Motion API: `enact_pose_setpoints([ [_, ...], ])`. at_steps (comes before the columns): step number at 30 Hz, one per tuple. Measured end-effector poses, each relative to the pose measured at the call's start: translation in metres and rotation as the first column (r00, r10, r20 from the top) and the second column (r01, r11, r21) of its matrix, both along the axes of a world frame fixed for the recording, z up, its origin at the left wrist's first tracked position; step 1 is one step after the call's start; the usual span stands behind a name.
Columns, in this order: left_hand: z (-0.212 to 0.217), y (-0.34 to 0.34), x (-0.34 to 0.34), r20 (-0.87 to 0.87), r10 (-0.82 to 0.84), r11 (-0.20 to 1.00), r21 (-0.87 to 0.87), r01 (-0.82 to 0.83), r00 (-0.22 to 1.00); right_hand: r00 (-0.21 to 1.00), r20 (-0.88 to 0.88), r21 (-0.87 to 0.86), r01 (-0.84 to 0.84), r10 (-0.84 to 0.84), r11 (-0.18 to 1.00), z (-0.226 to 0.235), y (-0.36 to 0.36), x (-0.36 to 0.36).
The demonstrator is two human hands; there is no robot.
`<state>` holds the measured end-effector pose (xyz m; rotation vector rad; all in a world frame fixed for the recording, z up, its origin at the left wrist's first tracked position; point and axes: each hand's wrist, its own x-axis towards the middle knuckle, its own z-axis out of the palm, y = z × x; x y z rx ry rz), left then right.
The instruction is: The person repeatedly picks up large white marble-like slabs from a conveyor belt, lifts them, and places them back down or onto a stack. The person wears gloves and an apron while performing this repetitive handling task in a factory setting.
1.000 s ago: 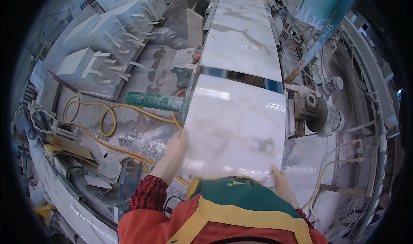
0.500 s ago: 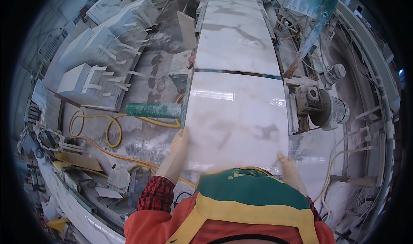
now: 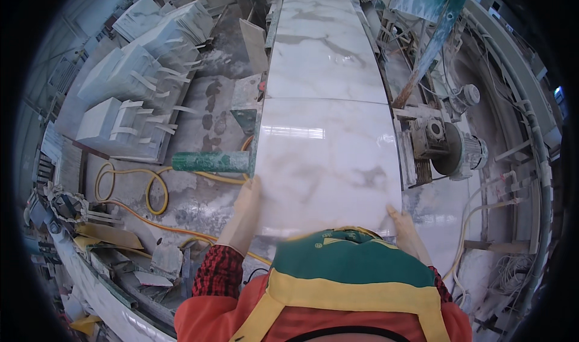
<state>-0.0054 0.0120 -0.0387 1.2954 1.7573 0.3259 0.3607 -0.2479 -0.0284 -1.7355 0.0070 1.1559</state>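
A polished white stone slab (image 3: 325, 167) with faint grey and beige veins lies right in front of me. My left hand (image 3: 243, 212) grips its left edge near the close corner. On the opposite side my right hand (image 3: 406, 226) holds the right edge, thumb on top, its other fingers hidden beneath. The slab's far edge meets a second veined slab (image 3: 325, 59), leaving only a thin seam between them. My green and yellow apron (image 3: 350, 263) covers part of the near edge.
A motor with a round housing (image 3: 452, 149) stands close on the right. A green roller (image 3: 211, 162) sticks out at the left, above a yellow hose (image 3: 158, 191). Strapped slab stacks (image 3: 123, 125) stand far left. Broken pieces (image 3: 163, 260) lie lower left.
The near slab has moved forward with both my hands on it. The dark gap before the far slab has narrowed to a thin seam. My view has shifted slightly.
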Motion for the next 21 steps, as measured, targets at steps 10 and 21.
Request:
enact_pose_setpoints([
  [10,-0.044,0.021,-0.004,0.076,0.034,0.999,-0.034,-0.031,0.997,0.994,-0.096,0.006,-0.050,0.051,0.999,0.041,0.021,-0.003],
  [21,-0.006,0.013,0.023,-0.091,0.094,0.995,-0.009,-0.096,0.991,0.996,0.043,0.066,-0.081,0.079,0.994,-0.032,0.006,0.025],
])
